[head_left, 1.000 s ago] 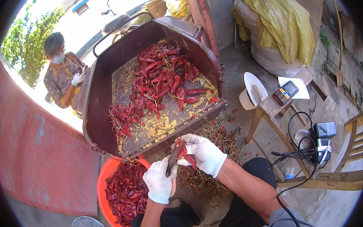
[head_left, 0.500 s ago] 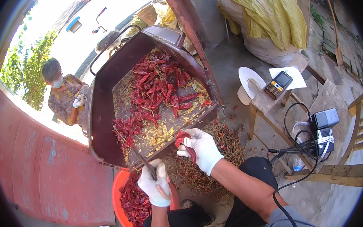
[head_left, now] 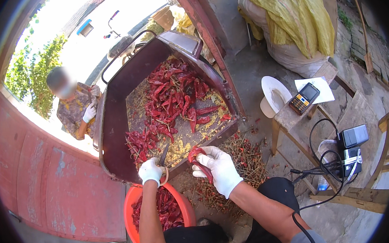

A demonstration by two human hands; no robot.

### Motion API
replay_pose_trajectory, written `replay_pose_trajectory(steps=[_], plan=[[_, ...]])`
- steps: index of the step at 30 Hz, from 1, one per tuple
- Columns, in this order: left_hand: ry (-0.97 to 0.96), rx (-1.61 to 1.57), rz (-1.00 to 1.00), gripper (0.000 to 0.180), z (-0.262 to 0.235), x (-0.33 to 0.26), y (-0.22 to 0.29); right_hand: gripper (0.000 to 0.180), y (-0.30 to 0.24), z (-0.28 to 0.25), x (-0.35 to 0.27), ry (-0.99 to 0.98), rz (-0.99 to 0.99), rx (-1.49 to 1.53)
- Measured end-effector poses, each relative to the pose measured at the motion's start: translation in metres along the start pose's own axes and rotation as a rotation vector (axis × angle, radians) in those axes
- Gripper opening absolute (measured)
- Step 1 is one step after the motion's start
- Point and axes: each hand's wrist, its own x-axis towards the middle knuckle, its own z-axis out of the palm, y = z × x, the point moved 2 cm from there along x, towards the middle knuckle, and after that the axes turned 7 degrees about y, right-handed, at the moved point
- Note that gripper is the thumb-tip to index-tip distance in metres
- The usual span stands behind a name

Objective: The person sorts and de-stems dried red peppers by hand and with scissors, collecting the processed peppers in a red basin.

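Note:
My white-gloved left hand [head_left: 150, 171] is closed around a pair of scissors [head_left: 164, 155], with the dark blades pointing up over the cart's front edge and a pale ring handle showing below the fingers. To its right, my right hand [head_left: 218, 169], also gloved, pinches a dried red chili pepper [head_left: 195, 154] whose lower end hangs past the fingers. In front of both hands, a heap of dried red chilies [head_left: 168, 96] lies in a maroon metal cart [head_left: 114, 135] among yellow seeds. Below my left hand stands an orange-red basin [head_left: 187, 206] holding more chilies [head_left: 166, 212], partly covered by my forearm.
Cut stems [head_left: 243, 158] litter the ground right of the basin. Opposite, at left, a person [head_left: 75, 106] in white gloves stands by the cart. A wooden stool [head_left: 288, 120] bears a handheld device [head_left: 304, 98]; black cables [head_left: 326, 167] run to my right. A red metal panel [head_left: 69, 182] stands left.
My left hand has moved up and left with the scissors, from over the basin to the cart's edge. My right hand keeps its chili nearly in place. The other person's hands have shifted.

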Motion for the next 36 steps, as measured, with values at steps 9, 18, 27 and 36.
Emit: replay_pose_trajectory(steps=[9, 18, 27, 36], plan=[[-0.128, -1.3, 0.01, 0.069, -0.077, -0.078, 0.094, 0.022, 0.0, 0.003, 0.003, 0.016, -0.083, -0.106], [0.071, -1.228, 0.047, 0.033, -0.082, -0.113, 0.112, 0.019, 0.009, 0.014, -0.008, -0.06, -0.566, -0.567], [0.23, -0.809, -0.187, 0.025, -0.04, -0.141, -0.03, 0.033, 0.026, 0.019, -0.016, -0.287, -0.35, -0.92], [0.249, -0.586, 0.026, 0.024, -0.053, -0.085, -0.039, 0.032, 0.021, 0.02, -0.017, -0.356, -0.265, -1.023]])
